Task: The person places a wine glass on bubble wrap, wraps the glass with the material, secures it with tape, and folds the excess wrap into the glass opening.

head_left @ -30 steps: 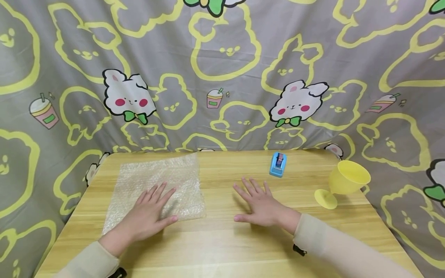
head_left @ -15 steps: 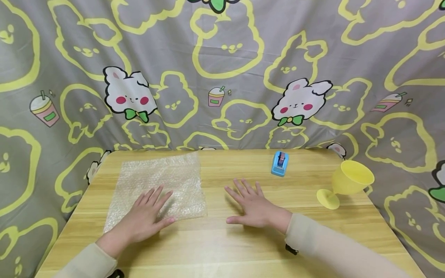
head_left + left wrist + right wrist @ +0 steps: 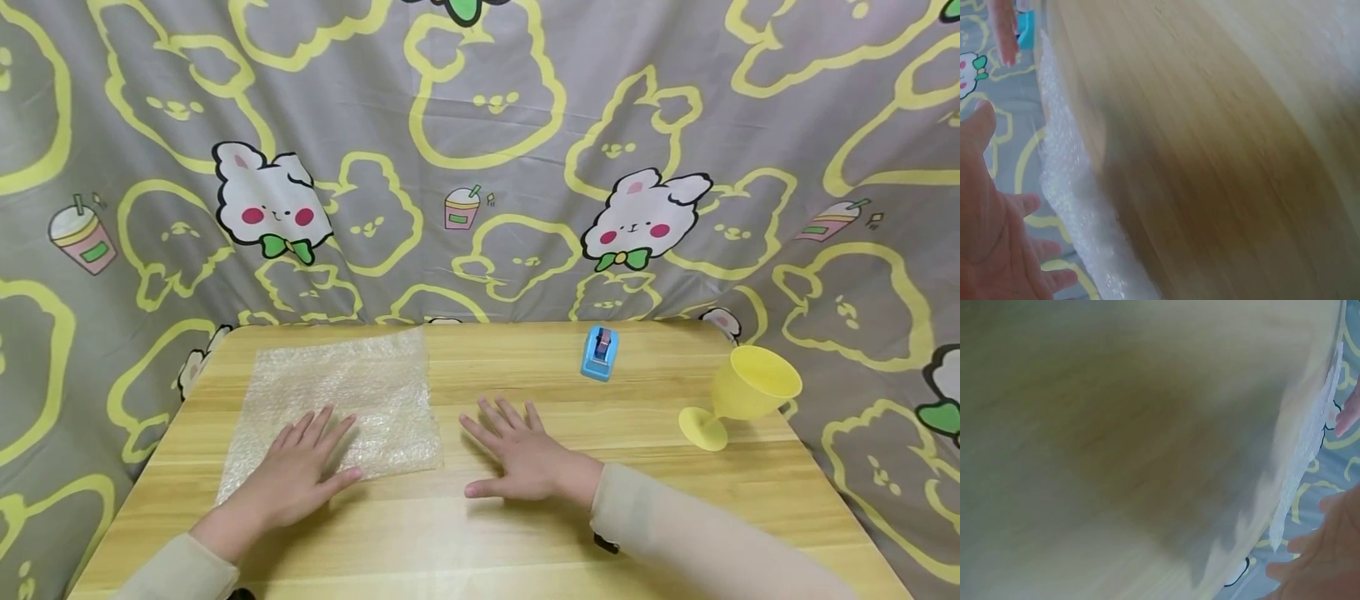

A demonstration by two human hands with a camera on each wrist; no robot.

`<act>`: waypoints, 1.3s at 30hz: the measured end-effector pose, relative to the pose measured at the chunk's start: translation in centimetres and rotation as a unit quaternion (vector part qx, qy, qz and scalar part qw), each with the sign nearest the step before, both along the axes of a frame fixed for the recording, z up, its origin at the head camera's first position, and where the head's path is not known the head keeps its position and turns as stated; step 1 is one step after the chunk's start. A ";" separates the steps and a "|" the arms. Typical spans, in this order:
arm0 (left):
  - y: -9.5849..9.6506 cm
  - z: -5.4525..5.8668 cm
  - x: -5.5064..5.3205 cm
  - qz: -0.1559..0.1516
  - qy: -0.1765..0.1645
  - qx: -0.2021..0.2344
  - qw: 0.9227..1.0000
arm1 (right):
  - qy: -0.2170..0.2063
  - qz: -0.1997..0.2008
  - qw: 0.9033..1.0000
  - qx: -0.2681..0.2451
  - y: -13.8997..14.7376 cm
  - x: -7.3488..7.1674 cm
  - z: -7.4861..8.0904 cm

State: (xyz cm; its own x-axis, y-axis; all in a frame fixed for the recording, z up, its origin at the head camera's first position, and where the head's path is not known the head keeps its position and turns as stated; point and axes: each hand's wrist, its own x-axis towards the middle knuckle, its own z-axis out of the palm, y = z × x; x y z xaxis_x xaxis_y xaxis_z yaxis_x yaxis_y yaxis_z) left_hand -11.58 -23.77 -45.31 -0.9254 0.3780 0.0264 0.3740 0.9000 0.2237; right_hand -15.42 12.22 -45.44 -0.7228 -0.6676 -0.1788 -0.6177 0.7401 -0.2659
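Observation:
Over the near part of a sheet of bubble wrap, my left hand is held with fingers spread and nothing in it. The wrap lies flat at the left of the table. My right hand hovers above bare wood to the right of the wrap, fingers spread and holding nothing. In the left wrist view the left palm shows at the left edge, above the table surface. The right wrist view shows part of the right palm at the lower right, with a hand shadow on the wood.
A blue tape dispenser stands near the back edge, right of centre. At the table's right side is a yellow goblet, upright on its round foot. A grey curtain with cartoon prints hangs behind the wooden table.
My right hand has moved left and slightly nearer to me. The left hand has shifted a little left and down. The wrap, tape dispenser and goblet stay in place.

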 end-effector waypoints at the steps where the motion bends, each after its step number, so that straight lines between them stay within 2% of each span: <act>1: -0.1 0.0 0.0 0.002 -0.001 0.001 1.000 | -0.001 0.002 1.000 0.000 -0.1 0.0 -0.1; 15: -1.5 -1.0 0.8 0.027 -0.008 0.023 0.999 | -0.012 0.039 0.999 0.013 -2.7 0.4 -0.3; 19: -1.8 -0.6 0.8 0.036 -0.019 0.018 0.999 | -0.006 0.051 0.999 0.018 -3.5 0.5 -0.5; 30: -2.6 -0.8 0.5 0.045 -0.031 0.012 0.998 | -0.002 0.064 0.997 0.029 -4.5 0.8 -1.1; 36: -3.4 -1.0 0.3 0.033 -0.016 0.004 0.999 | -0.010 0.067 0.997 0.037 -5.1 0.8 -1.1; 39: -3.7 -1.3 0.2 0.038 -0.016 -0.008 0.999 | -0.002 0.070 0.997 0.035 -5.3 0.8 -1.0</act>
